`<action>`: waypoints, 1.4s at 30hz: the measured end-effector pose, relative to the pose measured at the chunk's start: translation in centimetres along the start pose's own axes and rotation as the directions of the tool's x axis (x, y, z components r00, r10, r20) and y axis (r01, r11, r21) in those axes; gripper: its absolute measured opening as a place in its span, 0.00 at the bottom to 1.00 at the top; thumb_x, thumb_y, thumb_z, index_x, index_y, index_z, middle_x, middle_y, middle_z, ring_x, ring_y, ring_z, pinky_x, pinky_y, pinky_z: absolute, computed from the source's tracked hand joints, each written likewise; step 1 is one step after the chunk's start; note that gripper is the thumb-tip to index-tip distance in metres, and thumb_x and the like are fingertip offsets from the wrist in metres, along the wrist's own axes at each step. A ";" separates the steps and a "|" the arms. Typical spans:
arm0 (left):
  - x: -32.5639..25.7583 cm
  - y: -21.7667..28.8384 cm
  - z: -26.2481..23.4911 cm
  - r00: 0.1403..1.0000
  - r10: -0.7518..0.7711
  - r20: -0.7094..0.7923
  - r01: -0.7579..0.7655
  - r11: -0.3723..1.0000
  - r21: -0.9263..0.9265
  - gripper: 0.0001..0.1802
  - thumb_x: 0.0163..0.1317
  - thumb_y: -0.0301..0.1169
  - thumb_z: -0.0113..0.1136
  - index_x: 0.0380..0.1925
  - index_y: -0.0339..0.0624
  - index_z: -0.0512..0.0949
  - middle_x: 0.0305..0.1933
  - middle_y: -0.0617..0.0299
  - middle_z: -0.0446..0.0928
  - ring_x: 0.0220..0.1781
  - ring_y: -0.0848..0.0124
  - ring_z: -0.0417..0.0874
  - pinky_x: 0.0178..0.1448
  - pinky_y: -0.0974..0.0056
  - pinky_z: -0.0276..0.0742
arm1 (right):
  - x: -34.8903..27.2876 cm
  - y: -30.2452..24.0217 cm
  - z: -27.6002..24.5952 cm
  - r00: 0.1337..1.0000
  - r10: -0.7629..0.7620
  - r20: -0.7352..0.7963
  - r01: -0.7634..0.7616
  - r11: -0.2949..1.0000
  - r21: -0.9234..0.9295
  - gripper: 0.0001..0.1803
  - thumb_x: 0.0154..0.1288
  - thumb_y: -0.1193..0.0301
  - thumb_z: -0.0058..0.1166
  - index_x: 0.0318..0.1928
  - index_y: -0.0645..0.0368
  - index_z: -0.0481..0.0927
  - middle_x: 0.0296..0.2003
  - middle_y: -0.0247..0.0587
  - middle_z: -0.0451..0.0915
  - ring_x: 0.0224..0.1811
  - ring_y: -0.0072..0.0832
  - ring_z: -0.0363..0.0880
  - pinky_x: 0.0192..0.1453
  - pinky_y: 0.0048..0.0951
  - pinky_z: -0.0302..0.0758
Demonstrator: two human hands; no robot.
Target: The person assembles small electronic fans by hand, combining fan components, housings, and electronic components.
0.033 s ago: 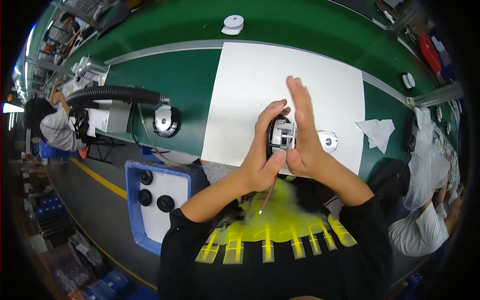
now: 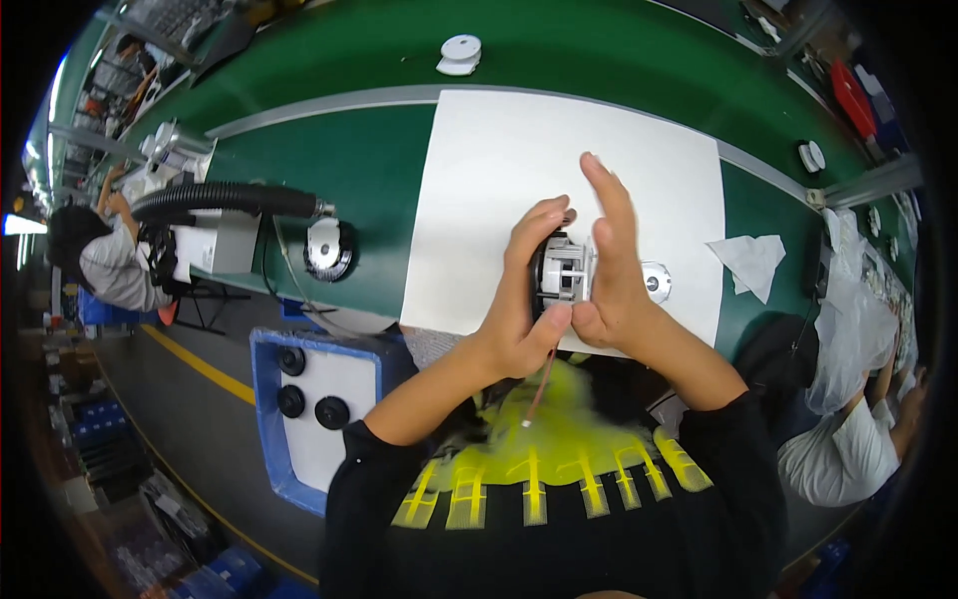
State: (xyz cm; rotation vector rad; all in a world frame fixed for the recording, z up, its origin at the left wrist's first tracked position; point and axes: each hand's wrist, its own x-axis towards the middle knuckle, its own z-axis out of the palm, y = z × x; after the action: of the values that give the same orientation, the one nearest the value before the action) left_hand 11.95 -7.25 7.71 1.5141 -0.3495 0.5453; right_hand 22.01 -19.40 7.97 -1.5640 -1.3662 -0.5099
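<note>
A round motor-like unit, black on one side with a white frame, stands on edge between my hands above the white sheet. My left hand curls round its black side, thumb at the lower edge. Against its white side lies the palm of my right hand, fingers stretched upward and thumb base near the left thumb. Thin reddish wires hang from the unit, ending in a small pale connector. Just right of my right hand, a white and silver round part rests on the sheet, partly hidden.
On the green bench at left lie a black-rimmed silver part and a ribbed black hose. A blue-rimmed bin holds several black round parts. A white cloth lies at right. Co-workers sit on both sides.
My right fingers have shifted slightly, and more of the unit's white edge shows beside the palm. The hanging wires have swung a little. My left hand keeps its grip.
</note>
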 end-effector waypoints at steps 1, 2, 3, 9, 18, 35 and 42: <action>0.4 -0.7 0.1 0.996 0.075 -0.040 -0.075 0.997 0.004 0.40 0.68 0.46 0.52 0.70 0.33 0.51 0.73 0.39 0.51 0.73 0.50 0.59 0.75 0.50 0.53 | 0.4 0.1 -0.6 0.997 -0.010 -0.081 0.000 0.992 -0.124 0.42 0.67 0.40 0.43 0.72 0.53 0.59 0.61 0.62 0.68 0.59 0.55 0.69 0.64 0.52 0.59; 0.7 -1.2 0.0 0.996 0.083 -0.025 -0.083 0.997 -0.003 0.40 0.68 0.46 0.52 0.70 0.33 0.51 0.73 0.39 0.51 0.73 0.50 0.59 0.75 0.50 0.53 | 0.6 0.4 -1.3 0.996 -0.013 -0.090 0.000 0.990 -0.141 0.42 0.67 0.40 0.43 0.72 0.53 0.59 0.61 0.62 0.68 0.59 0.55 0.69 0.64 0.52 0.59; 1.1 -1.5 0.1 0.996 0.075 -0.047 -0.074 0.997 0.027 0.41 0.68 0.47 0.53 0.70 0.34 0.51 0.73 0.40 0.51 0.73 0.51 0.58 0.75 0.50 0.52 | 0.4 0.7 -2.3 0.995 0.073 0.061 -0.064 0.988 -0.143 0.42 0.66 0.40 0.45 0.72 0.53 0.59 0.53 0.57 0.71 0.53 0.50 0.71 0.59 0.49 0.61; 2.4 -2.7 -0.1 0.939 -0.286 -0.194 0.283 0.958 -0.041 0.45 0.69 0.49 0.52 0.74 0.37 0.44 0.77 0.44 0.45 0.77 0.52 0.51 0.76 0.50 0.50 | 2.6 7.0 -3.4 0.872 0.332 0.359 -0.278 0.941 -0.195 0.39 0.63 0.52 0.52 0.71 0.56 0.60 0.55 0.52 0.74 0.40 0.42 0.73 0.52 0.41 0.69; -0.8 -2.6 -2.3 0.733 -0.621 -0.279 0.639 0.485 0.598 0.23 0.66 0.37 0.59 0.57 0.37 0.74 0.43 0.50 0.81 0.35 0.66 0.81 0.41 0.62 0.77 | 3.0 30.5 -11.2 0.812 0.576 0.098 -0.014 0.187 -0.982 0.36 0.71 0.50 0.46 0.75 0.32 0.51 0.37 0.49 0.81 0.38 0.43 0.80 0.46 0.44 0.72; -7.8 -3.1 -7.7 0.711 -0.697 0.091 0.041 -0.088 -0.995 0.36 0.63 0.50 0.50 0.66 0.40 0.65 0.74 0.40 0.55 0.71 0.31 0.58 0.53 0.23 0.70 | -4.4 1.8 -10.2 0.501 0.353 0.790 -0.095 0.930 -0.356 0.41 0.51 0.68 0.67 0.67 0.32 0.68 0.51 0.50 0.73 0.57 0.44 0.72 0.64 0.43 0.64; -8.1 -1.9 -6.0 0.678 -0.734 0.043 0.094 0.028 -0.995 0.34 0.64 0.49 0.49 0.65 0.40 0.67 0.71 0.43 0.62 0.69 0.35 0.63 0.51 0.31 0.73 | -2.0 1.7 -9.6 0.503 0.623 0.599 0.369 0.472 -0.801 0.51 0.46 0.79 0.66 0.71 0.32 0.61 0.53 0.53 0.70 0.55 0.53 0.72 0.61 0.49 0.69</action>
State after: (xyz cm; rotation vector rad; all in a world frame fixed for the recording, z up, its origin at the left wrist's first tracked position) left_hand 5.55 -2.25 1.54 0.0258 0.2540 0.0565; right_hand 25.57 -28.41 10.04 -3.1717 -1.7448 -0.2724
